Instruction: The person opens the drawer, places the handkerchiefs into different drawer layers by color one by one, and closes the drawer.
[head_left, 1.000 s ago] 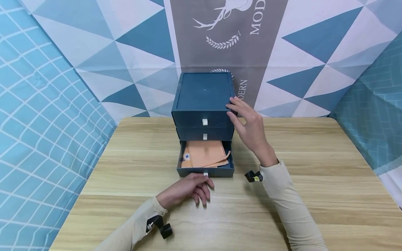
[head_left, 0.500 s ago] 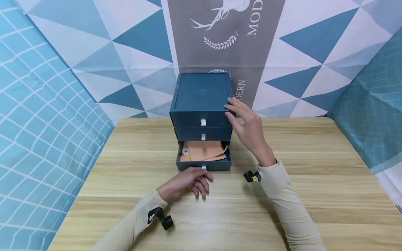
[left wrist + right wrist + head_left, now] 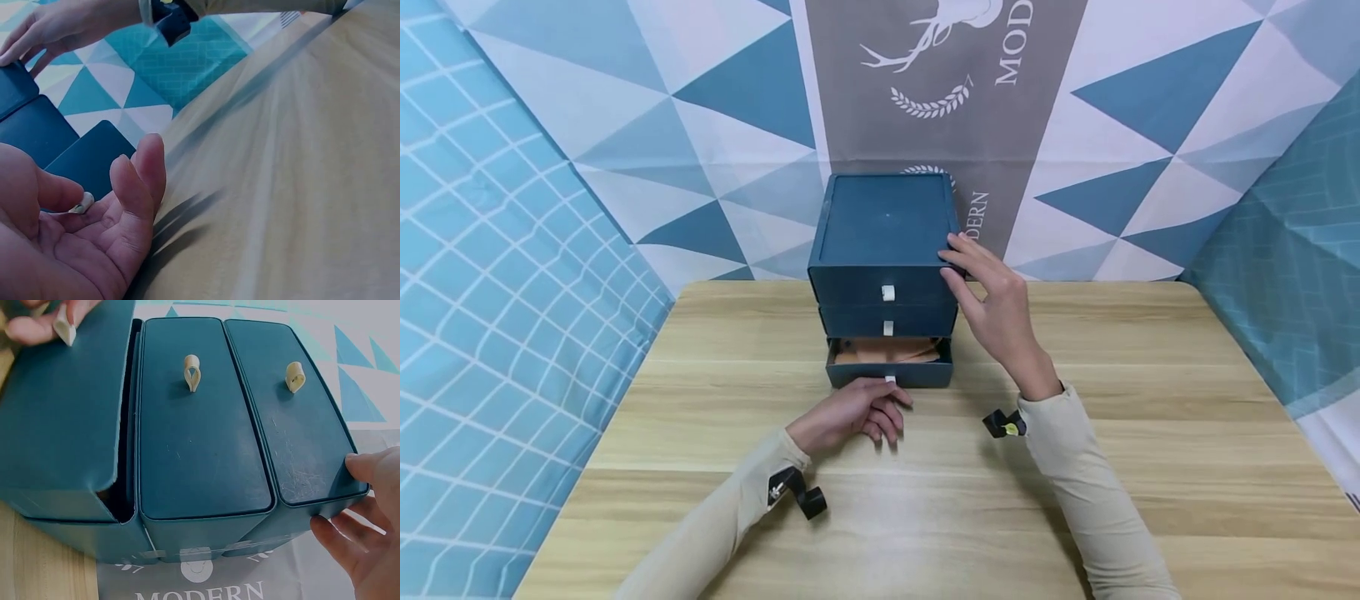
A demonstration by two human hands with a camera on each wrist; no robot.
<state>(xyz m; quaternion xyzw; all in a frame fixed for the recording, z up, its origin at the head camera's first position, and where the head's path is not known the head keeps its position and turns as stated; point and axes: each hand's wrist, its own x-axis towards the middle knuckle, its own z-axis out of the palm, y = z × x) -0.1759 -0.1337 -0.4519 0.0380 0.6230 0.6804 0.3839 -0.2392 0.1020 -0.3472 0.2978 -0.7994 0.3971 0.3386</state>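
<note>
Three drawers made up the dark blue cabinet (image 3: 886,242) at the far middle of the wooden table (image 3: 1150,433), and the bottom drawer (image 3: 889,373) stood slightly out, orange cloth (image 3: 887,352) showing inside. The left hand (image 3: 850,414) pinched that drawer's white pull tab (image 3: 890,381) with curled fingers. The right hand (image 3: 996,308) rested relaxed fingers on the cabinet's top right edge. Only the right wrist view showed the narrow gap beside the bottom drawer (image 3: 59,419) and the two upper loop tabs (image 3: 192,372). Since a second earlier, the drawer had slid most of the way in, hiding most of the cloth.
</note>
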